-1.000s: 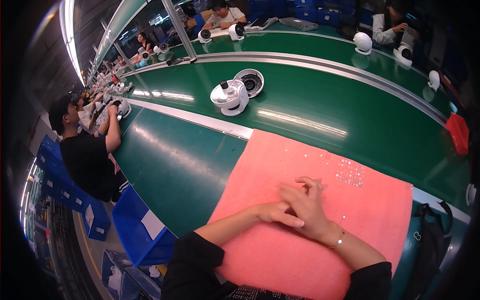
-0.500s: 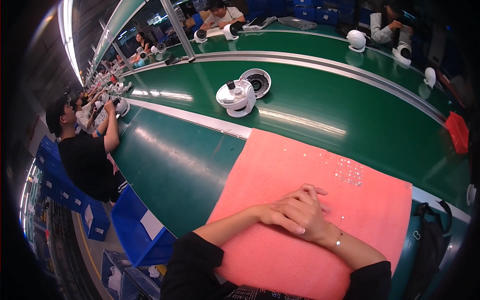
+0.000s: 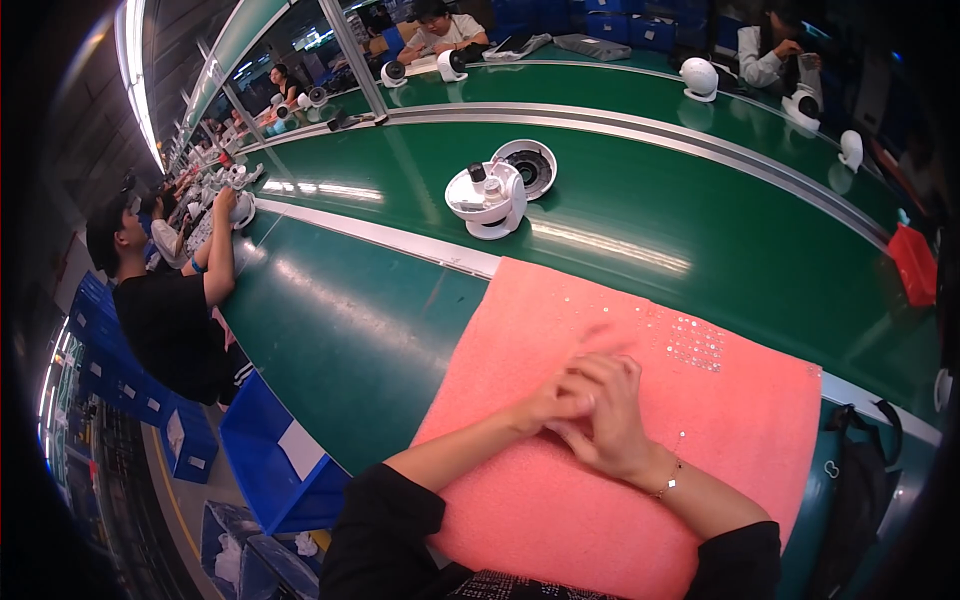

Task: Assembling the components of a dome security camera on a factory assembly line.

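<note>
1. Pink cloth, plush and soft-looking, lies spread over the green counter in front of me, its surface mostly smooth.
2. Toward its far right part, small shiny dots sit in close rows, with a looser scatter of them to the left of that block.
3. The cloth lies beneath my hands and reaches out on every side of them; its far edge runs along the counter's pale metal border.
4. My left hand and right hand are clasped together over the middle of the cloth, fingers bent and partly blurred. I cannot tell whether something is enclosed between them, nor whether they rest on the cloth or sit just above it.
5. The dots are beyond my hands and to the right, apart from my fingers.
6. A bracelet circles my right wrist.
7. Past the metal border, a white rounded device stands on a green surface, well apart from my hands.
</note>
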A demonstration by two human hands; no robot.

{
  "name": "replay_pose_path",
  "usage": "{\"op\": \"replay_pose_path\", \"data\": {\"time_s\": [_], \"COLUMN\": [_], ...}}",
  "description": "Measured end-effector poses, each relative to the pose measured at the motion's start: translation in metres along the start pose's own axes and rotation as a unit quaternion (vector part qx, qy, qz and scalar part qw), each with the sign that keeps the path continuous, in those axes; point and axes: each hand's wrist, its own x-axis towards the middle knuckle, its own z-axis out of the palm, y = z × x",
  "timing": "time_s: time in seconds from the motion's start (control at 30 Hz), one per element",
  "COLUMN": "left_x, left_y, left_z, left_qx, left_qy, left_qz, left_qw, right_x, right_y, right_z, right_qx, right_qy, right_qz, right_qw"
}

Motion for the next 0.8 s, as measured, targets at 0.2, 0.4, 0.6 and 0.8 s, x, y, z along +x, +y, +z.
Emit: {"op": "replay_pose_path", "data": {"time_s": [0.2, 0.4, 0.6, 0.8], "left_x": [-0.002, -0.001, 0.007, 0.083], "left_y": [0.001, 0.0, 0.008, 0.039], "left_z": [0.003, 0.001, -0.002, -0.09], "left_qx": [0.06, 0.17, 0.181, -0.02], "left_qy": [0.047, -0.047, 0.209, 0.511], "left_qz": [0.036, -0.043, -0.011, 0.045], "left_qw": [0.996, 0.983, 0.961, 0.858], "right_x": [-0.012, -0.011, -0.004, -0.007], "right_y": [0.009, 0.01, 0.007, 0.001], "right_z": [0.011, 0.007, 0.008, 0.016], "right_qx": [0.09, 0.145, 0.172, 0.0], "right_qy": [-0.115, -0.15, -0.194, -0.287], "right_qz": [-0.014, 0.037, 0.132, -0.056], "right_qw": [0.989, 0.977, 0.957, 0.956]}}
